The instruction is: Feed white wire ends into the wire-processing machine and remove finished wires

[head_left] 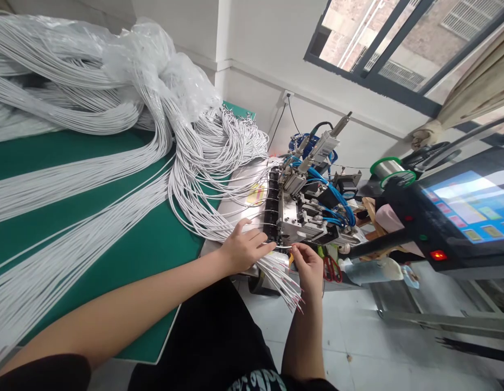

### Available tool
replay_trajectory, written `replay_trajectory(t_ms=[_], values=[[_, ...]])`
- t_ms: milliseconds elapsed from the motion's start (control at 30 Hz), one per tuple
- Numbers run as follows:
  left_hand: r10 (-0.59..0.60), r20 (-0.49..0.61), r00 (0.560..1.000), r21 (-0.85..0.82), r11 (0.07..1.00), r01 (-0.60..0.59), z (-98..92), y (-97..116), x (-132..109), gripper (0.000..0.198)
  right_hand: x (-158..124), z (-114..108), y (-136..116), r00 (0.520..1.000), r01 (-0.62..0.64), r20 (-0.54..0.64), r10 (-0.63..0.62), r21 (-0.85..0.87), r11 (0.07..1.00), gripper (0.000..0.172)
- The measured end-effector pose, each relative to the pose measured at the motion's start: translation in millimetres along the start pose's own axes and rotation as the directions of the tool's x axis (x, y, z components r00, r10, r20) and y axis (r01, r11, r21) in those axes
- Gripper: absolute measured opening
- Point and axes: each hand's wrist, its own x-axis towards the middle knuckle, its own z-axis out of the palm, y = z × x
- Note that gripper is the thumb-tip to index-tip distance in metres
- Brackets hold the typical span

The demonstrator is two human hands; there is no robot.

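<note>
Between my two hands, one white cable [283,247] runs across the near end of a metal machine [290,217] with blue air tubes. My right hand [308,263] pinches this cable near its end. On the other side my left hand [246,247] rests over the bundle of white cables [203,209], thumb and fingers partly spread; whether its fingertips touch the single cable cannot be made out. Loose cable ends with pinkish tips [290,293] hang below, between the hands. Several cables lead into the black row of slots along the machine's left side.
More white cables in clear plastic [150,60] cover the green table [154,258]. A touch screen [471,203] stands at the right. Red-handled scissors [332,270] and a wire spool [392,172] are beside the machine. A window [377,49] is at the upper right.
</note>
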Motion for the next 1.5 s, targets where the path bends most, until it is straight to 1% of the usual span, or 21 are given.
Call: replay_trajectory(t_ms=[133, 200, 267, 400, 500, 567, 767, 900, 1000, 1167, 1333, 1400, 1500], values=[[-0.032, 0.025, 0.999, 0.009, 0.999, 0.032, -1.1, 0, 0, 0.032, 2, 2, 1, 0.997, 0.082, 0.032, -0.077, -0.177, 0.981, 0.030], [-0.053, 0.036, 0.998, 0.014, 0.999, 0.052, -0.8, 0, -1, 0.032, 4, 5, 2, 0.993, 0.114, 0.046, -0.106, -0.222, 0.968, 0.030], [-0.066, 0.034, 0.997, 0.019, 0.998, 0.065, -0.2, 0, -1, 0.031, 7, 9, 3, 0.991, 0.135, 0.048, -0.127, -0.230, 0.964, 0.031], [-0.089, 0.029, 0.996, 0.029, 0.996, 0.088, 1.1, 1, -1, 0.030, 12, 14, 5, 0.990, 0.132, 0.075, -0.120, -0.167, 0.977, 0.032], [-0.110, 0.062, 0.992, 0.023, 0.994, 0.108, 2.3, 1, -1, 0.031, 15, 16, 7, 0.988, 0.079, 0.142, -0.064, -0.100, 0.992, 0.032], [-0.113, 0.084, 0.990, 0.014, 0.994, 0.113, 3.2, 1, -2, 0.032, 15, 17, 8, 0.986, 0.036, 0.166, -0.026, -0.060, 0.998, 0.032], [-0.124, 0.126, 0.984, 0.015, 0.992, 0.123, 5.4, 1, -3, 0.032, 17, 21, 15, 0.984, -0.121, 0.144, 0.108, 0.090, 0.988, 0.030], [-0.124, 0.155, 0.980, 0.004, 0.992, 0.125, 3.5, 1, -3, 0.032, 18, 20, 22, 0.975, -0.170, 0.169, 0.147, 0.135, 0.976, 0.029], [-0.118, 0.179, 0.977, -0.011, 0.992, 0.122, 1.5, 0, -2, 0.035, 17, 20, 23, 0.971, -0.197, 0.171, 0.168, 0.167, 0.966, 0.029], [-0.120, 0.182, 0.976, -0.020, 0.992, 0.126, 2.1, 1, -3, 0.035, 16, 23, 20, 0.971, -0.217, 0.144, 0.190, 0.207, 0.954, 0.030], [-0.130, 0.207, 0.970, -0.018, 0.990, 0.137, 4.4, 1, -4, 0.037, 11, 22, 23, 0.981, -0.185, 0.098, 0.168, 0.206, 0.961, 0.037], [-0.133, 0.219, 0.967, -0.020, 0.990, 0.140, 4.6, 1, -4, 0.040, 8, 20, 25, 0.983, -0.177, 0.075, 0.165, 0.202, 0.963, 0.039], [-0.141, 0.231, 0.963, -0.008, 0.989, 0.147, 4.4, 1, -4, 0.048, 5, 14, 25, 0.989, -0.146, 0.037, 0.141, 0.213, 0.966, 0.039]])
